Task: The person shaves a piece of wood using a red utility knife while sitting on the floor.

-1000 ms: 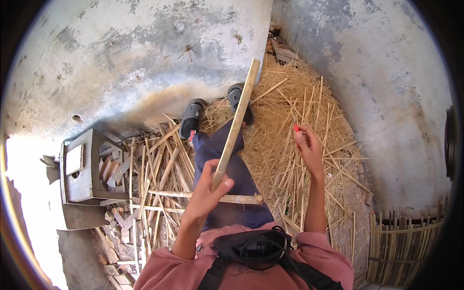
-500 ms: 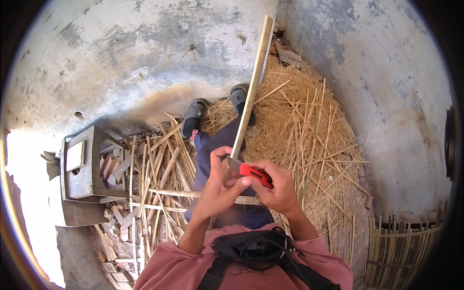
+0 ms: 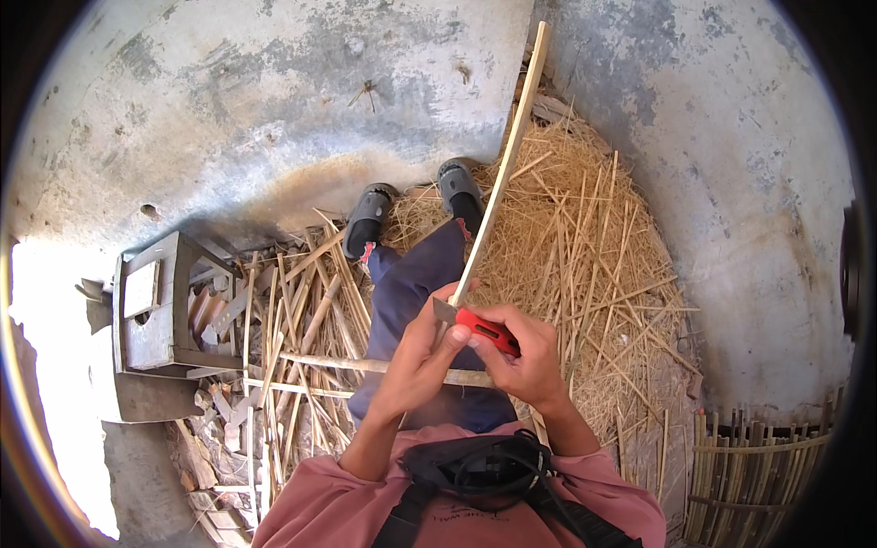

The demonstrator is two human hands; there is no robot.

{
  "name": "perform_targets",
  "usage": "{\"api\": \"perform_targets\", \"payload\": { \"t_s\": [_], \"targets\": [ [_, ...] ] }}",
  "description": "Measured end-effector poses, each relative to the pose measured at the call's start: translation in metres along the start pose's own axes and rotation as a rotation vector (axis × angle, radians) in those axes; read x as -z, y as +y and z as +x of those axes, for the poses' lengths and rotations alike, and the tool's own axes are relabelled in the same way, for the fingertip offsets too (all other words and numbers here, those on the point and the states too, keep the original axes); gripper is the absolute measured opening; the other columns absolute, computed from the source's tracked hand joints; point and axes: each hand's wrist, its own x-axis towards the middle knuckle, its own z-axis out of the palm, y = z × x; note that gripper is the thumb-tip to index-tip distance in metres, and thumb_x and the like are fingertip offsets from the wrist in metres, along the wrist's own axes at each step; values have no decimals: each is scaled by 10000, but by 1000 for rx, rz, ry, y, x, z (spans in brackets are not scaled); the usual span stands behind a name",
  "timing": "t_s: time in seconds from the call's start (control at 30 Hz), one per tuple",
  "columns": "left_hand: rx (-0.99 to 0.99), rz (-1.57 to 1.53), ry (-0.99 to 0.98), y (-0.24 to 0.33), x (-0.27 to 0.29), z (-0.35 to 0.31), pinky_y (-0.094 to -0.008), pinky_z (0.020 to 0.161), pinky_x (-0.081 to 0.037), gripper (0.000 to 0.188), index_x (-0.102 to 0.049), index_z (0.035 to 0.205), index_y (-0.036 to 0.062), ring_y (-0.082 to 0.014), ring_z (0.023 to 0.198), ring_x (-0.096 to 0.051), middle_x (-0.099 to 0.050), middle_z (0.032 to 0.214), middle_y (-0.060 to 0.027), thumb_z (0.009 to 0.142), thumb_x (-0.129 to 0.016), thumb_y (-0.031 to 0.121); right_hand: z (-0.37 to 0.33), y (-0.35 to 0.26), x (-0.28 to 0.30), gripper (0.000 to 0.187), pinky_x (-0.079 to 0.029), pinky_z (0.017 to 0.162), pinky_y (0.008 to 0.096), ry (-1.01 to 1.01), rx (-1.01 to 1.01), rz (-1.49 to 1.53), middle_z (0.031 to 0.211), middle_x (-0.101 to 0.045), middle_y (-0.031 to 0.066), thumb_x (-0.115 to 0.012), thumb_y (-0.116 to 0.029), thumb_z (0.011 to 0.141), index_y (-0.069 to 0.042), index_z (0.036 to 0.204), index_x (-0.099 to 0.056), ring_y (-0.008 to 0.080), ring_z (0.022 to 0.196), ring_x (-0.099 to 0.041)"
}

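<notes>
A long, pale bamboo strip (image 3: 507, 164) slants away from me, its far end up by the wall corner. My left hand (image 3: 418, 358) is closed around its near part, with the thumb pointing toward the other hand. In my right hand (image 3: 525, 361) I grip a utility knife (image 3: 489, 331) with a red handle. Its short grey blade rests against the strip near my left fingers. The thumbs of both hands meet beside the handle. How far the strip runs below my left hand is hidden.
A bamboo pole (image 3: 338, 363) lies across my thighs. Shavings (image 3: 539, 228) and loose strips heap up ahead and right. At left stands a wooden box frame (image 3: 151, 306) beside split sticks. A bamboo basket (image 3: 758, 479) sits at lower right. Walls (image 3: 274, 91) close in ahead and right.
The strip's far end has swung to the right and the strip tilts more. The knife has shifted slightly right and stays at the strip. Both hands keep their grip.
</notes>
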Motion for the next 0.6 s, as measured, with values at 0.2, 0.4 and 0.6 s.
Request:
{"api": "perform_targets", "payload": {
  "t_s": [0.2, 0.4, 0.6],
  "targets": [
    [18, 13, 3, -4, -1, -2, -323, 1046, -476, 563, -436, 1549, -24, -151, 1189, -580, -593, 1312, -86, 1141, -558, 343, -3, -2, 1, 297, -619, 693, 372, 17, 7, -76, 1048, -787, 167, -817, -140, 921, -14, 1171, -718, 329, 854, -793],
    [-73, 69, 84, -3, -7, -2, -330, 992, -516, 456, -509, 1433, -28, -169, 1111, -633, -666, 1217, -113, 1138, -571, 315, -1, -6, 2, 294, -621, 675, 373, 65, 61, -124, 1026, -789, 158, -824, -148, 914, -20, 1159, -725, 320, 843, -793],
    [-53, 46, 116, -5, -10, -2, -316, 943, -525, 465, -532, 1402, -20, -148, 1068, -634, -683, 1163, -91, 1132, -578, 355, 1, -11, 5, 295, -615, 655, 364, 73, 66, -143, 1012, -788, 152, -826, -153, 913, -25, 1161, -729, 306, 816, -792]
  ]
}}
